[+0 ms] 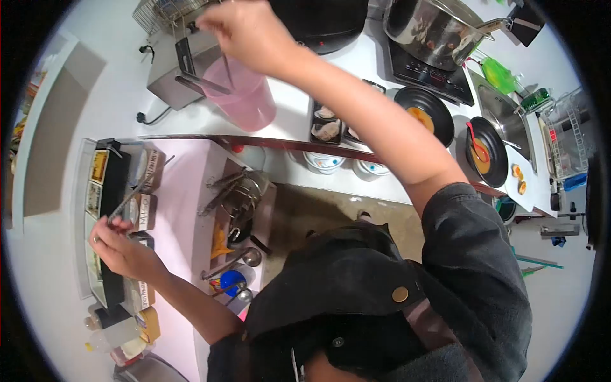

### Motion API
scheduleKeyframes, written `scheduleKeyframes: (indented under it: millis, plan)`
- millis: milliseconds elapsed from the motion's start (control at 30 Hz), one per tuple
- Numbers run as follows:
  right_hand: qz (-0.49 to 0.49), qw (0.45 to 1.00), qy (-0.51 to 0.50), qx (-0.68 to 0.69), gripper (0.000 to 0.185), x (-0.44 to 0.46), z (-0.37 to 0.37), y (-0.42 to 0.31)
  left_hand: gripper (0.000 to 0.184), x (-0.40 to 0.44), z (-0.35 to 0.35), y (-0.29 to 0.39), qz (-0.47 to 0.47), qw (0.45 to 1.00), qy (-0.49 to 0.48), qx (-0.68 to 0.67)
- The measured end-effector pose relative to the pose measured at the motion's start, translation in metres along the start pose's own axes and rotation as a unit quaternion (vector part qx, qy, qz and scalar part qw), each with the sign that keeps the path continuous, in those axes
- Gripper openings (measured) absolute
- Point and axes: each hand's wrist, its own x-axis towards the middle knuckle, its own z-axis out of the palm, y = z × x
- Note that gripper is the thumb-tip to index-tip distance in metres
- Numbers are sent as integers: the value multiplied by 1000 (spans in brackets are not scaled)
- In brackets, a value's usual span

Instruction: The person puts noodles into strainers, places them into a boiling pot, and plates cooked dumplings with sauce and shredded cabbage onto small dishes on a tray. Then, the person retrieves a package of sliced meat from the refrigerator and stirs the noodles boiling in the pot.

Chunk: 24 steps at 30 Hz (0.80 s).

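Note:
My left hand (124, 249) is closed around a long thin metal utensil (137, 191), which points up and away over the pink counter. At the upper left, my right hand (245, 32) is raised above a pink plastic container (245, 105), its fingers pinched together. A thin metal rod (227, 71) runs from under that hand into the container; whether the fingers grip it is hidden. Dark-handled tongs (185, 58) lean out over the container's rim. Beside my left hand, a black condiment rack (111, 210) with several filled compartments stands against the wall.
A grey fryer (168, 79) with wire baskets is behind the pink container. A steel pot (433, 28) sits on an induction cooker (429, 76). Black pans (439, 114) hold yellow food. A black molded tray (316, 130) holds dumplings. Ladles (252, 257) and strainers rest on the lower shelf.

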Motion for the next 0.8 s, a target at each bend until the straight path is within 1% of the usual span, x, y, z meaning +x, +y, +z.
scheduleKeyframes:
  millis: [33,67,133,167,200,233,267,300,333,367,400,433,467,533,600,633,667,733,767,800]
  plan:
    - [61,998,-16,6,14,4,-8,-6,28,-4,7,3,14,998,-21,54]
    - [28,1000,2,12,16,6,-14,-5,27,-7,15,6,30,996,-44,67]
    - [-40,998,45,21,24,16,-33,-6,27,-11,25,4,96,993,-28,61]
    - [-28,994,83,68,6,18,-50,-12,28,-13,29,11,56,998,6,16]
    - [-73,990,113,42,8,20,-64,-3,28,-17,33,23,14,999,40,-27]
    - [-16,994,87,62,7,21,-89,-7,29,-20,37,26,27,997,59,-52]
    - [-42,994,92,-32,8,19,-121,-16,29,-29,45,35,30,997,41,-53]
    - [14,997,68,30,9,14,-148,-16,28,-43,58,48,33,998,26,-55]
    - [74,995,57,18,10,6,-175,-20,27,-57,72,62,36,998,10,-56]
    - [134,990,43,4,11,-2,-203,-24,25,-73,89,70,38,993,-39,-105]
    - [109,990,23,-83,15,-35,-231,1,22,-92,108,76,40,984,-87,-153]
    - [124,987,11,-96,17,-48,-245,0,21,-111,127,82,36,979,-122,-160]
    - [104,974,-27,-201,20,-71,-267,15,20,-127,145,87,31,973,-156,-165]
    - [141,973,-48,-176,21,-93,-281,5,15,-151,172,98,10,960,-246,-131]
    - [148,969,-63,-186,21,-111,-290,9,17,-169,194,98,20,953,-266,-142]
    - [171,968,-69,-171,21,-118,-293,11,18,-176,200,98,28,949,-278,-147]
    - [169,972,-64,-153,21,-123,-293,15,17,-180,204,99,31,951,-277,-136]
    - [174,974,-57,-130,27,-133,-291,23,17,-187,210,102,36,954,-275,-115]
    - [164,975,-64,-134,25,-135,-291,24,18,-190,214,101,37,956,-270,-111]
    - [175,974,-74,-126,24,-138,-290,26,18,-193,218,98,38,958,-265,-106]
